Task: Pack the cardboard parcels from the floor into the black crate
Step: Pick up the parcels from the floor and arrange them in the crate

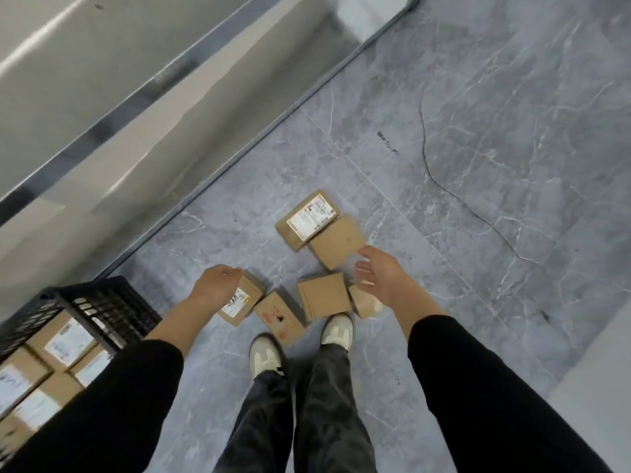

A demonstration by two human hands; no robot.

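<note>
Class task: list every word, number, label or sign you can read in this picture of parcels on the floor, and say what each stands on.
No text can be read.
White label on the farthest parcel: print too small.
Label on the parcel under the left hand: blurred.
Red markings on the parcel by the left shoe: blurred.
Labels on the parcels in the black crate: blurred.
Dark marks on the floor tile: illegible.

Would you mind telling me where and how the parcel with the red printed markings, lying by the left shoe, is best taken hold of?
Probably across its two long edges, coming from above. The parcel with red markings lies flat on the floor, so only its edges offer purchase. Its long sides look clear, with a gap to the labelled parcel under the left hand; its near corner meets the left shoe.
</note>
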